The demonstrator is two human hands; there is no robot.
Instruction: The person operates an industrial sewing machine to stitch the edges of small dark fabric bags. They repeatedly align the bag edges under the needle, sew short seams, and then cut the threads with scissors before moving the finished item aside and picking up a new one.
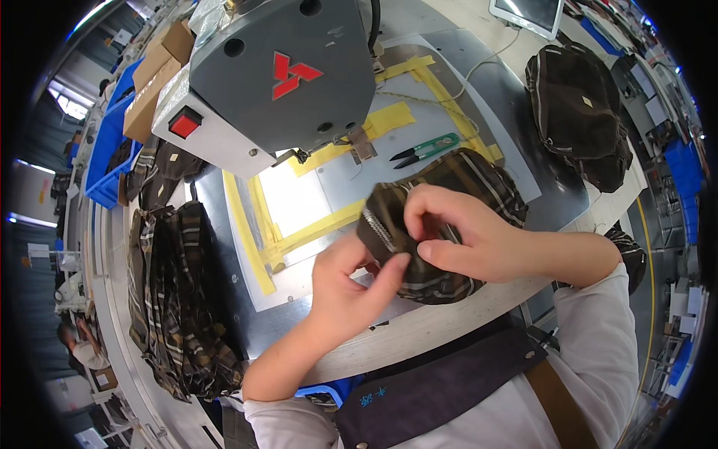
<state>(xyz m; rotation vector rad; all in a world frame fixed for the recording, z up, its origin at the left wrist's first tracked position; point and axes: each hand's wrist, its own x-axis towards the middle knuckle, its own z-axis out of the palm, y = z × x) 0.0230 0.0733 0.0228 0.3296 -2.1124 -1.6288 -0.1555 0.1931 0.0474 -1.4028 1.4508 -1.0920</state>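
A brown plaid fabric bag with a pale zipper along one end lies at the near side of the sewing machine's work plate. My left hand pinches its zippered end between thumb and fingers, and the fingertips are partly behind the cloth. Over the middle of the bag, my right hand is closed, with thumb and forefinger drawn together at the fabric. Whatever small part sits between those fingertips is hidden. Just beyond the bag, green-handled thread snips lie on the plate.
The grey sewing machine head with a red switch rises in front of me. Yellow tape strips frame the plate. Plaid bags are heaped at left, a dark brown bag lies at right. A blue bin stands far left.
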